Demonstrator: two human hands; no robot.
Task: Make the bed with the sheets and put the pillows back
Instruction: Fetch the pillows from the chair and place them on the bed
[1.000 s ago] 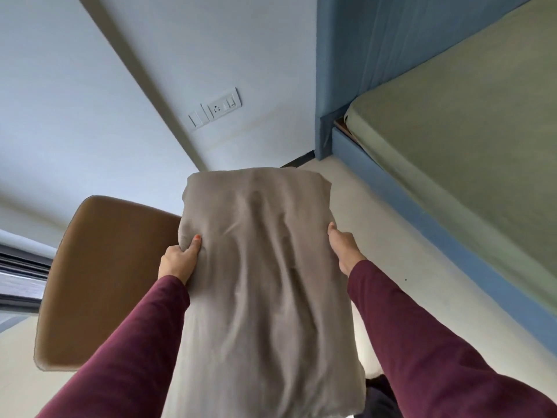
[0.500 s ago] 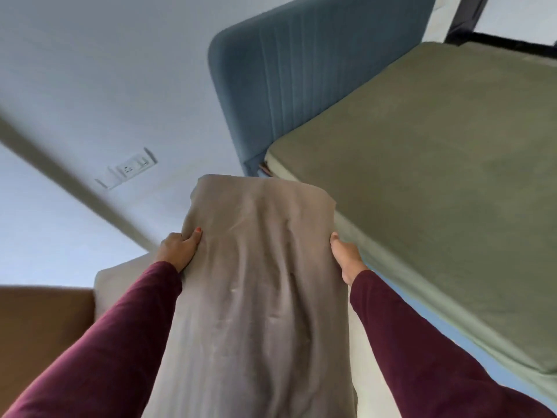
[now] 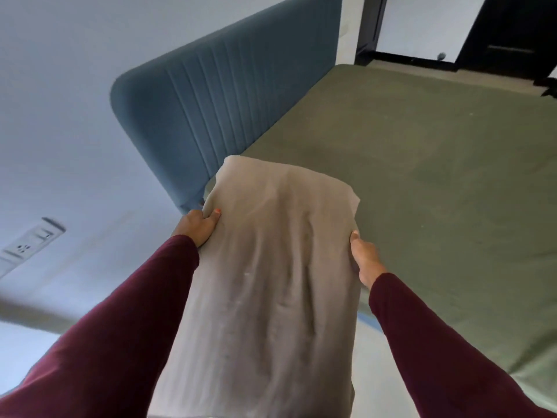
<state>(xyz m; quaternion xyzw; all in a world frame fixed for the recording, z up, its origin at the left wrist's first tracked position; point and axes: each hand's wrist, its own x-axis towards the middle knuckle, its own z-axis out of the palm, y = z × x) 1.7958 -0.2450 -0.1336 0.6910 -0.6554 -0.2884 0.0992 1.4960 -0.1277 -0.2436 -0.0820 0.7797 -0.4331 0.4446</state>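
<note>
Bed (image 3: 437, 176) now fills view from 12 to 4 o'clock, headboard (image 3: 229, 95) at 11. Pillow (image 3: 271, 282) at centre, carried nearer headboard corner. Left hand (image 3: 197, 226) and right hand (image 3: 364, 257) grip its sides. Placement seems imminent.

Long maroon sleeves (image 3: 126, 321) reach both wrists; orange-painted thumbnail (image 3: 217, 210)

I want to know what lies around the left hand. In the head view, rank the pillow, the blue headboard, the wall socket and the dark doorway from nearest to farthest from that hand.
From the left hand:
1. Pillow, gripped at its left edge.
2. Blue headboard, just above and beyond.
3. Wall socket, far left on the wall.
4. Dark doorway, top right, past the bed.
</note>
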